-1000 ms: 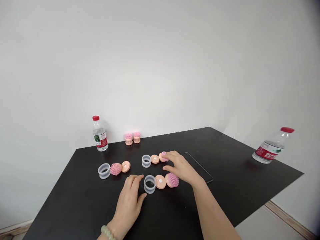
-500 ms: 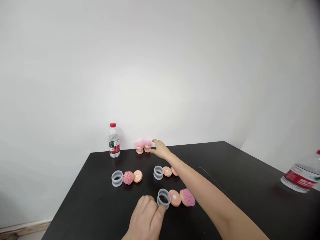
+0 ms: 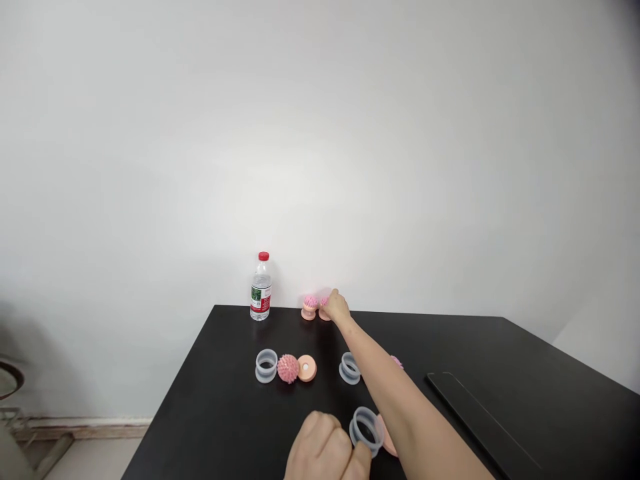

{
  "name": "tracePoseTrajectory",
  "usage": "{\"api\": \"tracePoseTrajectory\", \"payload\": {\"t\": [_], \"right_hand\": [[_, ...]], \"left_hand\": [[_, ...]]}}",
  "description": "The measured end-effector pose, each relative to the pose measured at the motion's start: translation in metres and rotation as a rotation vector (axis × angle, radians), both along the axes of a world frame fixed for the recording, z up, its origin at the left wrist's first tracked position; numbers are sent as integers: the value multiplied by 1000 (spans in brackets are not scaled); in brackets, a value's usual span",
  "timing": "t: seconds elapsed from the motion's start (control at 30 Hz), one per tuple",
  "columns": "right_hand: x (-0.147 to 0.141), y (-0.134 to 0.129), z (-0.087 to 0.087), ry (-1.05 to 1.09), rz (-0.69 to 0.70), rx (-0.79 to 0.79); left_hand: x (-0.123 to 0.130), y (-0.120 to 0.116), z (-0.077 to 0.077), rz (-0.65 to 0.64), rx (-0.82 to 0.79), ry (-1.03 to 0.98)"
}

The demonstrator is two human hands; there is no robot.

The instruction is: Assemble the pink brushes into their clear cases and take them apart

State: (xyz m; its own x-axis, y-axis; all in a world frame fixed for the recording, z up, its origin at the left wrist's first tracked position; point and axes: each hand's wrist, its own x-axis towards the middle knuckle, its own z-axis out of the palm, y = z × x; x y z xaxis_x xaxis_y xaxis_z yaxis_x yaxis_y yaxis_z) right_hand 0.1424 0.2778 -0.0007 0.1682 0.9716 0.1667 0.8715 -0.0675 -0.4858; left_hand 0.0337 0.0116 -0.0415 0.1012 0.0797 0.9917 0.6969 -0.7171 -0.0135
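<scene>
At the back of the black table, my right hand [image 3: 336, 307] has its fingers closed on the right one of two pink-topped brushes [image 3: 324, 311]. The other brush [image 3: 309, 307] stands upright just left of it. Near the front, my left hand [image 3: 327, 448] is curled, its thumb at the rim of a translucent ring [image 3: 367, 430]. Beside that ring a peach disc [image 3: 387, 437] is partly hidden by my right forearm. Further left, a second ring [image 3: 266, 366], a pink spiky ball [image 3: 288, 368] and a peach disc [image 3: 307, 368] lie in a row.
A water bottle with a red cap [image 3: 261, 287] stands at the table's back left. Another translucent ring [image 3: 349, 368] is beside my right forearm. A long dark flat object [image 3: 475, 420] lies on the right of the black table [image 3: 225, 413]. A white wall rises behind.
My right hand has closed on the right brush. The view has swung to the right, so the large bottle at the right is out of sight and the dark flat object shows more.
</scene>
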Motion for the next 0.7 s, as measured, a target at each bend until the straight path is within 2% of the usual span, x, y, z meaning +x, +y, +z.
{"api": "tracePoseTrajectory", "payload": {"t": [0.17,0.3,0.43,0.53,0.63,0.7], "right_hand": [[25,-22,20,150,33,69],[44,-72,31,357,142,105],[45,-148,17,576,347,89],[35,-198,-2,724,479,65],[26,-225,-15,965,643,25],[24,-233,-19,1017,723,-9]], "left_hand": [[-19,-4,10,15,-97,181],[-32,-2,13,71,-252,196],[-39,6,6,142,-407,126],[-43,12,-1,116,-517,100],[-47,15,-3,60,-595,100],[-48,16,-1,15,-657,116]]}}
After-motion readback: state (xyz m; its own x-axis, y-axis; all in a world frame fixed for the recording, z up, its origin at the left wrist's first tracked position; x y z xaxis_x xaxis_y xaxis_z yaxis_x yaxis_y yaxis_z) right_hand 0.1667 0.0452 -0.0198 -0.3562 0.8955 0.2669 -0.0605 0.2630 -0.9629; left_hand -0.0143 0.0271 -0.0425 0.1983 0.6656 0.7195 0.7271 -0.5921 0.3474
